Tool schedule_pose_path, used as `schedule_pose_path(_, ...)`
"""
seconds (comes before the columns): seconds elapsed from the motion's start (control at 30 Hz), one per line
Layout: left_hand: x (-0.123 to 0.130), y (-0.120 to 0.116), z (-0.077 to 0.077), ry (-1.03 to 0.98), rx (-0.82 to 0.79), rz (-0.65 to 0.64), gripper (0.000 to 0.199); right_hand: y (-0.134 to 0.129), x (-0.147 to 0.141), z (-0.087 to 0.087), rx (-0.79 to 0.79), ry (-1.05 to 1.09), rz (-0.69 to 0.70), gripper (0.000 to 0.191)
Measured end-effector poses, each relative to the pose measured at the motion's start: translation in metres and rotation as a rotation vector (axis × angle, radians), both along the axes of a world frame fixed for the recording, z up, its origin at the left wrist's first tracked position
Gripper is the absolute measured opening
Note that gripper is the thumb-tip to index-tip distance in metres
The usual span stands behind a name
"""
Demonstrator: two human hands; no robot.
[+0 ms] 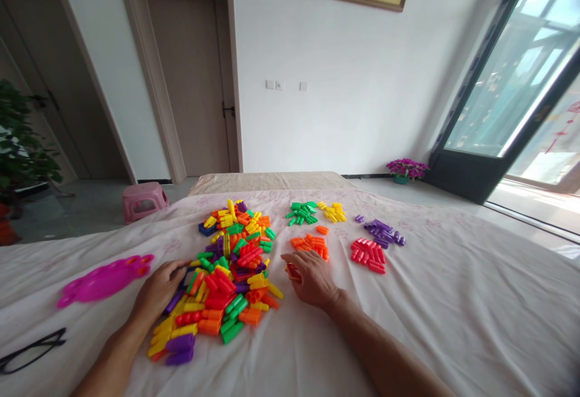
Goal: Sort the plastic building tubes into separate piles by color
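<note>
A mixed heap of plastic building pieces (226,282) in red, orange, yellow, green, purple and dark blue lies on the cloth. My left hand (163,285) rests against the heap's left side, thumb and fingers apart, beside a dark blue piece. To the right of the heap, my right hand (312,277) is closed over an orange building piece (293,272), partly hidden by the fingers. Just beyond it is a group of orange pieces (310,244). Separate groups of green pieces (302,213), yellow pieces (333,211), purple pieces (383,232) and red pieces (368,254) lie farther out.
A pink cloth (430,318) covers the surface. At the left lie a magenta plastic tray (102,282) and black-framed glasses (34,348). A pink stool (144,200) stands on the floor behind, and a pot of purple flowers (406,169) sits near the glass door.
</note>
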State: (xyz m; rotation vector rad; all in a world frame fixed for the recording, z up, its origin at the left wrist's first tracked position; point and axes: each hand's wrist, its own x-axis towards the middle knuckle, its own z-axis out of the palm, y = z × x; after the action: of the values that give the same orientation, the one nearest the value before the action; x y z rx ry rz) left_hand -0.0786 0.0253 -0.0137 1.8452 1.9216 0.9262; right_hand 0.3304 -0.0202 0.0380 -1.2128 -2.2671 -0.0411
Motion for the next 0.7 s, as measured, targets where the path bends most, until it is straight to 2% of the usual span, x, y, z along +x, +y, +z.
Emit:
schedule_pose_path(0.13,0.001,0.0,0.002,-0.009,0.012,-0.008,0.042,-0.001,-0.002,-0.003,-0.043,0.024,0.017,0.041)
schedule_pose_path(0.3,0.002,-0.001,0.003,-0.003,0.004,0.006,0.044,-0.002,-0.006,-0.006,-0.084,-0.03,-0.001,0.047)
schedule_pose_path(0.5,0.0,0.001,0.001,0.024,0.01,-0.001,0.043,0.004,-0.003,-0.009,-0.091,-0.037,-0.163,0.036)
schedule_pose_path(0.7,-0.002,0.002,-0.002,0.019,-0.004,-0.015,0.045,0.009,0.002,-0.009,-0.052,-0.088,-0.306,0.049)
